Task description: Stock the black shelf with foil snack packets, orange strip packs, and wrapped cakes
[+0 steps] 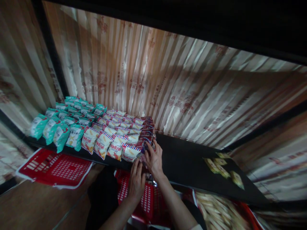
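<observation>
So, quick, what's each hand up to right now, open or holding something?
Left hand: fingers bent by the front dark packets; grip can't be told.
Right hand: fingers partly bent over them; grip can't be told.

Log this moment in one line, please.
right hand: on dark packets | left hand: at their front end | leftward: white packets, then teal packets | rightward: yellow packets on shelf

Wearing black legwear (102, 198), seemingly plain; showing sliver of pale sleeve (197, 227) on right side; bare at left hand (137, 184), right hand (154, 160), forearms (176, 199).
</observation>
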A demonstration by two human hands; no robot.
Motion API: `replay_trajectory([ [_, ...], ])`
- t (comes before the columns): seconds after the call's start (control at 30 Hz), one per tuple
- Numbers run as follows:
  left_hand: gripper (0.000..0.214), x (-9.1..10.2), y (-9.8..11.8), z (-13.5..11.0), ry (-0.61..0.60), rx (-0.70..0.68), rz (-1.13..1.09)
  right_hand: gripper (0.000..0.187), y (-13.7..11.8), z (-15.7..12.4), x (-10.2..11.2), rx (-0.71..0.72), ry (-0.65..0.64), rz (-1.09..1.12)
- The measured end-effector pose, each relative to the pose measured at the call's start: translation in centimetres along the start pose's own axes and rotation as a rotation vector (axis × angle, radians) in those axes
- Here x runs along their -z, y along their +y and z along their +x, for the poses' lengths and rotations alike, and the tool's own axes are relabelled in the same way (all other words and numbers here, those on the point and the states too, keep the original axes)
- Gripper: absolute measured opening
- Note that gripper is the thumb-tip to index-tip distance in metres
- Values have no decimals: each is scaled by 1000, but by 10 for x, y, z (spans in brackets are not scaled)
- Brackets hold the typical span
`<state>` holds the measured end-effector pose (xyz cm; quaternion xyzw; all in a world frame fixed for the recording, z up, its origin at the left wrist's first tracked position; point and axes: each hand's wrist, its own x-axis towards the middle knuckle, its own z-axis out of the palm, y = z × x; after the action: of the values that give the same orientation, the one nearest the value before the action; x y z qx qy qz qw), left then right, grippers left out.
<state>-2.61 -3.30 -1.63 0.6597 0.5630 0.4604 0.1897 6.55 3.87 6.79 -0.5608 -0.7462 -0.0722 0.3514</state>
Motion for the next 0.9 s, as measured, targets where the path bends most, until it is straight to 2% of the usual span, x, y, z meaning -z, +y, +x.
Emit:
replay_trajectory([
  [0.13,44,0,-5,3,6,-29,-17,36,-7,0,7,23,58,7],
  [0.23,44,-1,-10,7,14,-29,-6,33,-17,-4,13,91,74,33],
  [0.37,45,-4,-14,9,32,-57,-13,32,-35,-14,16,163,-67,103],
  [0.53,44,-3,-12,8,75,-60,-6,37,-49,-17,12,144,-265,143],
  [0.7,42,1,-10,7,84,-59,21,40,-51,-6,3,54,-288,63],
  [0.9,43,2,-14,6,39,-98,16,39,-50,1,1,115,-301,-70],
])
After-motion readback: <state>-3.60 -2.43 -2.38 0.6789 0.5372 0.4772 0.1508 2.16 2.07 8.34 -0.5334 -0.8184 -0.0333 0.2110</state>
